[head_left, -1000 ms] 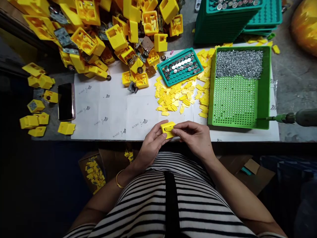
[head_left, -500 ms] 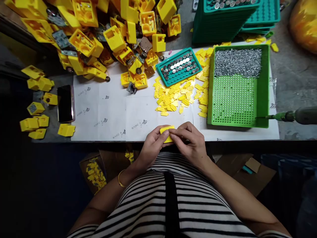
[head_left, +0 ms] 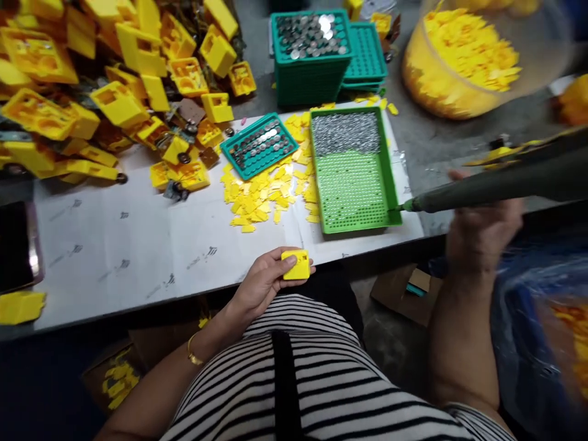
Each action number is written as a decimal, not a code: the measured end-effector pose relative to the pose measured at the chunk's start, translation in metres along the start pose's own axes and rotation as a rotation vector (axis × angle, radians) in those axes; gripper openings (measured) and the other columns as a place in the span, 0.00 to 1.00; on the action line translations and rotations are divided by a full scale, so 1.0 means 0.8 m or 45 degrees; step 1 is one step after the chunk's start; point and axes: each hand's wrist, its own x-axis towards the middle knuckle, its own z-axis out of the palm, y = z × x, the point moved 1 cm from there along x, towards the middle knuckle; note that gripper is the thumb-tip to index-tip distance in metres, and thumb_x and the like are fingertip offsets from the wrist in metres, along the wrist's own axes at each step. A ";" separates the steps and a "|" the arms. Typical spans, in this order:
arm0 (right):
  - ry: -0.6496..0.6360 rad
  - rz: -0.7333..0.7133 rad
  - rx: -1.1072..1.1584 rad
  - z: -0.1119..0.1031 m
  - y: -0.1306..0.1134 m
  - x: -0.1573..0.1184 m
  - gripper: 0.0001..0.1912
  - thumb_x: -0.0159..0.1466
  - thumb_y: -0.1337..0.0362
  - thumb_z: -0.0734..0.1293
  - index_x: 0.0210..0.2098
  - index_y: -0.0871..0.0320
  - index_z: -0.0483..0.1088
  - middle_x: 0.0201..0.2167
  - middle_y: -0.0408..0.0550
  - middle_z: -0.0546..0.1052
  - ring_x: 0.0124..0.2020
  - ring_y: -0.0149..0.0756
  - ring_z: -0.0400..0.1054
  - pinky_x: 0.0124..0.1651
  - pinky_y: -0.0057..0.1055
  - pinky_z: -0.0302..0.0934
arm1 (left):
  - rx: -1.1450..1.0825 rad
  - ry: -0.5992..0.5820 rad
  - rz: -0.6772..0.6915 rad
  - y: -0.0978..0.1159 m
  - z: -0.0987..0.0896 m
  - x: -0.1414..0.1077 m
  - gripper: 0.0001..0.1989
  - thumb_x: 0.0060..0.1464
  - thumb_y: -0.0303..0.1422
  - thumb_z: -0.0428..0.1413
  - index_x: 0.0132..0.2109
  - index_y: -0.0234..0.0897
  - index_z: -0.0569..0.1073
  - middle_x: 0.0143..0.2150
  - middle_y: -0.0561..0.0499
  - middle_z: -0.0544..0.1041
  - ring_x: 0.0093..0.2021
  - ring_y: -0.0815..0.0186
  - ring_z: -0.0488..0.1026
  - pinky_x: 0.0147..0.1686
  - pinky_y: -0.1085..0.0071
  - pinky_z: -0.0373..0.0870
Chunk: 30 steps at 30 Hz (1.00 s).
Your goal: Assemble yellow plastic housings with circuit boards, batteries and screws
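Note:
My left hand (head_left: 264, 275) holds a small yellow plastic housing (head_left: 301, 269) in front of my waist, thumb on its face. That face has a few holes and a small square opening. At the right, my right hand (head_left: 484, 236) is closed around an electric screwdriver (head_left: 441, 199), blurred by motion; the tool's body covers part of the fingers. The screwdriver's tip reaches over the right wall of a green perforated basket (head_left: 353, 190). Silvery screws (head_left: 346, 133) fill the basket's far end.
Small yellow plastic pieces (head_left: 257, 196) lie beside a teal tray (head_left: 260, 147) of round metal parts. Yellow housings with wires (head_left: 124, 104) are heaped at the left. Stacked teal trays (head_left: 312, 79) and a clear tub (head_left: 473, 67) of yellow pieces stand behind. A phone (head_left: 18, 245) lies far left.
My right hand has left the yellow housing and moved right onto the screwdriver. The left hand keeps the housing, its face now in sight. The view has swung to the right.

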 end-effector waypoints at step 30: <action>0.148 0.046 0.170 0.118 -0.031 -0.004 0.23 0.59 0.39 0.62 0.43 0.48 0.63 0.22 0.41 0.65 0.19 0.35 0.63 0.25 0.37 0.62 | 0.239 0.004 -0.170 -0.012 0.060 0.037 0.16 0.54 0.36 0.61 0.48 0.33 0.75 0.44 0.41 0.80 0.45 0.60 0.79 0.35 0.71 0.78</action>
